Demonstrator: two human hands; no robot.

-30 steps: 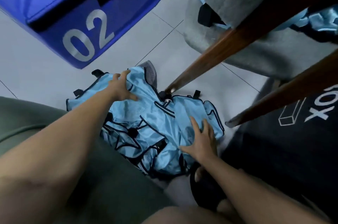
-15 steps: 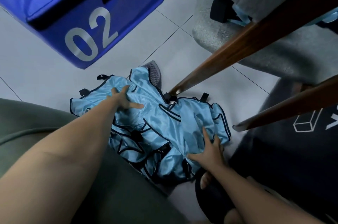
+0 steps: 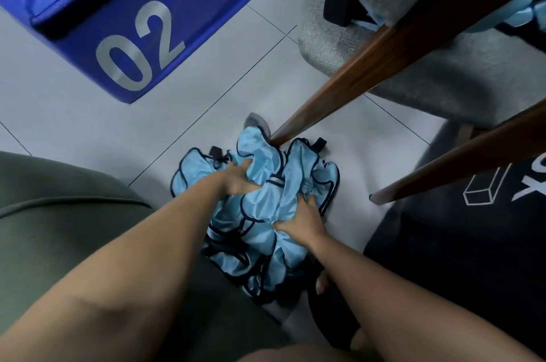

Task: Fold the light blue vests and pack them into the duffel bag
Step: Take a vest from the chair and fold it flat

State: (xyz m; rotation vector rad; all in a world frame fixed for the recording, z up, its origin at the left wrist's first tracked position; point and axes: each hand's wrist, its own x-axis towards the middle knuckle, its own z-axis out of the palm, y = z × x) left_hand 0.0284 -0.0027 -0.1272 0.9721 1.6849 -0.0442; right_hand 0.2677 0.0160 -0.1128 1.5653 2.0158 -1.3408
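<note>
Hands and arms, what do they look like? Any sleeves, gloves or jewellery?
Left hand and right hand are bare, no gloves. Left arm and right arm show no sleeves, watch or bracelet. Rings cannot be ruled out: the vests hide some fingers.

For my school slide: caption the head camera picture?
Left hand and right hand grip crumpled light blue vests on grey floor tiles.

Illumination: dim, cool, diffuse; source not determinable. Shadows: soft, beneath the vests (image 3: 266, 202) and chair (image 3: 472, 80). Faint sheen on the vests. Wide-angle distortion stretches frame edges. Overall sharpness low, slight blur
</note>
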